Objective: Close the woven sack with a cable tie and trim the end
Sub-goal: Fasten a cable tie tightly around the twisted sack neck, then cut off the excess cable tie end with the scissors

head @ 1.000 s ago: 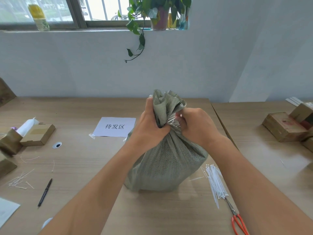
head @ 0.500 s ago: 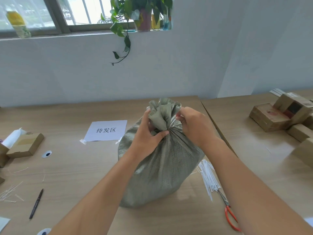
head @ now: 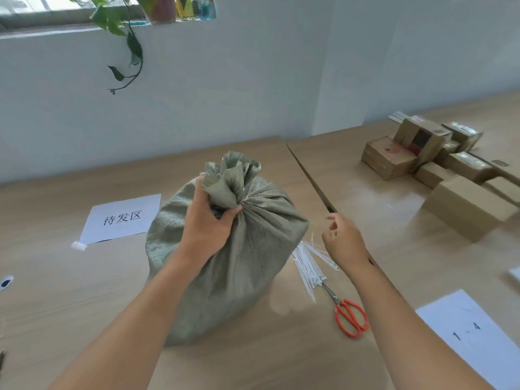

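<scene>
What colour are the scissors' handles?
Orange-red, on the scissors right of the sack; head view.

A packing room: taped cartons (head: 461,204), labelled paper sheets (head: 122,218), wooden tables (head: 70,291)

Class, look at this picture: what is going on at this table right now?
A person is closing a green woven sack standing on a wooden table. The left hand grips the gathered neck. The right hand is off the sack, hovering empty over a bundle of white cable ties, beside the red-handled scissors. No tie on the neck can be made out.
</scene>
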